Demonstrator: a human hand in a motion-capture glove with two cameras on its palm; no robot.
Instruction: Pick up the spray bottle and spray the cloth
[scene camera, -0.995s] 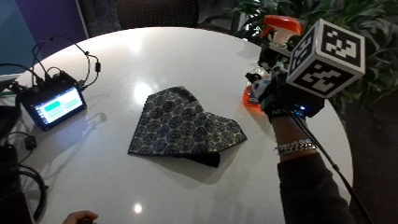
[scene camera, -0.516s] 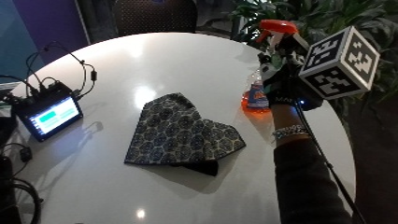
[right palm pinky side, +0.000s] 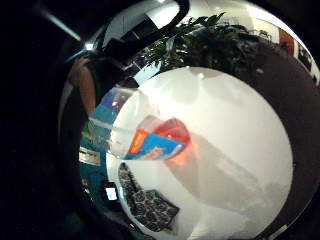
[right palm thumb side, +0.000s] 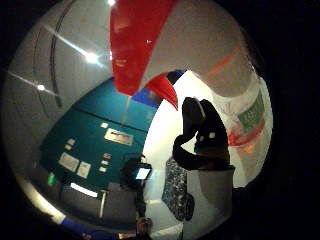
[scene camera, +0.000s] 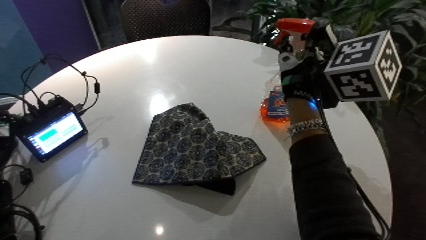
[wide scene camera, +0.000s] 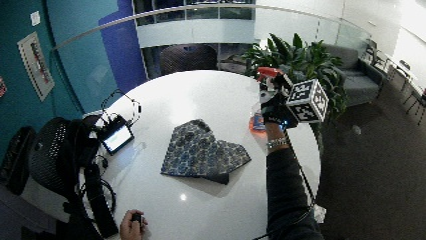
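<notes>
Fingers: gloved fingers of the right hand are curled round the neck of the spray bottle, one of them lying across the front of it under the orange spray head.
Bottle: one, upright, with an orange trigger head and orange liquid in its base; whether the base touches the white round table or sits just above it cannot be told. It is near the table's edge on the plant side.
Cloth: one patterned cloth, folded, flat on the middle of the table, apart from the bottle and to the side of it.
In the way: nothing lies between bottle and cloth but bare tabletop.
Monitor: one small monitor with a lit screen, tilted up at the table's far edge from the bottle, with cables looping behind it.
Plant: one leafy potted plant beside the table, behind the hand.
Chairs: one dark chair across the table; one black mesh chair by the monitor side.
Other hand: one bare hand rests at the near table edge.
</notes>
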